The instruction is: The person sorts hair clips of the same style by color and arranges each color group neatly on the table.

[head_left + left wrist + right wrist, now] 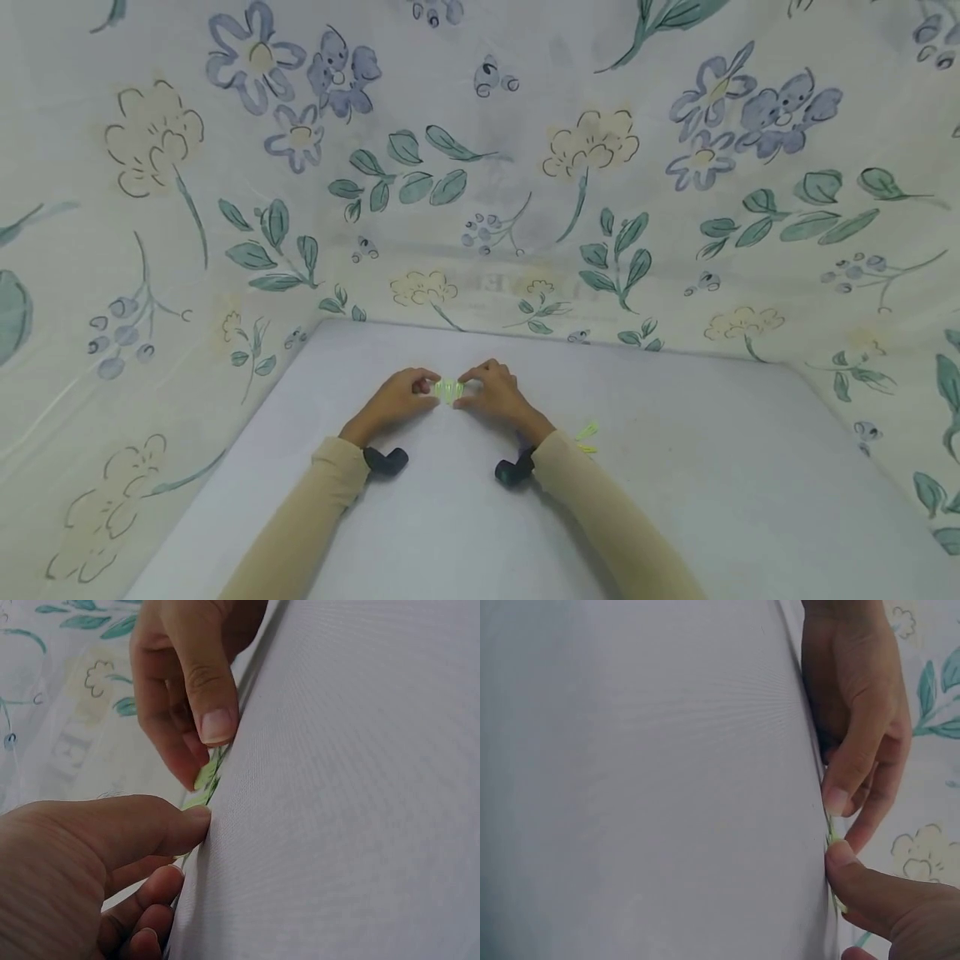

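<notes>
Several small neon yellow-green hair clips (448, 390) lie side by side in a row on the white table, between my two hands. My left hand (397, 394) pinches the row's left end, its thumb at the near side and a finger at the far side. At the right end my right hand (495, 392) holds a clip the same way. In the left wrist view the clips (201, 778) show as a thin green strip near the fingertips. Fingers mostly hide the clips (833, 832) in the right wrist view.
Two more yellow-green clips (587, 431) lie on the white table (720, 492) just right of the right wrist. A floral-patterned sheet (480, 192) rises behind the table and along its sides. Dark wrist-worn devices (386, 462) sit below both hands.
</notes>
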Available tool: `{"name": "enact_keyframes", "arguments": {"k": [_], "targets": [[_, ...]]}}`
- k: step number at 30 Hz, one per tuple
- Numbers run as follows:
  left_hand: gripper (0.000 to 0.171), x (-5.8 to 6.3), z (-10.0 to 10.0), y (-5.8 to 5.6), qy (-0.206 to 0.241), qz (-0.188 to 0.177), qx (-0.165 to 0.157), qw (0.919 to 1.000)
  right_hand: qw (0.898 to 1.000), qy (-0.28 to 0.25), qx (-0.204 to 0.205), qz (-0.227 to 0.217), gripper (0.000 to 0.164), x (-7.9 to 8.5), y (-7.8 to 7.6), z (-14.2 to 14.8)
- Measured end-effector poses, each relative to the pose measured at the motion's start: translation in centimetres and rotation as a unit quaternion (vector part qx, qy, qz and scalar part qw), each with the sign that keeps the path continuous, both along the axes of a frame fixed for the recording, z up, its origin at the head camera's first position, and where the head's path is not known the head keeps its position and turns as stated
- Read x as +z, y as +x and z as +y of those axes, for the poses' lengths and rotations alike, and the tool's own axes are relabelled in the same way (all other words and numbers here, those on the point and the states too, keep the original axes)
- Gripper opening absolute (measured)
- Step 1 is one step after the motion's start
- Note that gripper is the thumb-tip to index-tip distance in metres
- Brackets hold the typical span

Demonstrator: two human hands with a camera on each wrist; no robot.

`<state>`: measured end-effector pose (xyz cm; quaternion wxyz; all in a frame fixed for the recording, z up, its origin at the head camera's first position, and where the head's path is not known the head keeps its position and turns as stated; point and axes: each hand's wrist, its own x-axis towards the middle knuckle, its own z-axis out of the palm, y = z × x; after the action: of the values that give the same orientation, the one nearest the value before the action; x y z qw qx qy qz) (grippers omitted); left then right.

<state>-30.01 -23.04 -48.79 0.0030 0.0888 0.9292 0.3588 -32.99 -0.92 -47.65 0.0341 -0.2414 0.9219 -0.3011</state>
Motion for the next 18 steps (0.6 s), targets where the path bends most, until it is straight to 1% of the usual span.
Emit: {"name": "enact_keyframes", "arguments": {"k": [3, 11, 16, 18], "targets": [[0.040, -0.09, 0.04, 0.09, 0.002, 0.003, -0.001, 1.0000, 1.000, 0.009, 0.003, -0.002, 0.046, -0.10, -0.01, 0.00], [0.039, 0.19, 0.25, 0.32, 0.001, 0.007, 0.002, 1.0000, 0.999, 0.029, 0.006, -0.011, 0.048, 0.07, -0.10, -0.02], [0.039, 0.28, 0.26, 0.48, 0.005, 0.007, 0.004, 1.0000, 0.999, 0.032, 0.006, -0.017, 0.048, 0.07, -0.15, -0.10], [0.039, 0.14, 0.15, 0.50, 0.003, 0.007, 0.004, 1.0000, 0.999, 0.032, 0.006, -0.017, 0.048, 0.05, -0.16, -0.18]]}}
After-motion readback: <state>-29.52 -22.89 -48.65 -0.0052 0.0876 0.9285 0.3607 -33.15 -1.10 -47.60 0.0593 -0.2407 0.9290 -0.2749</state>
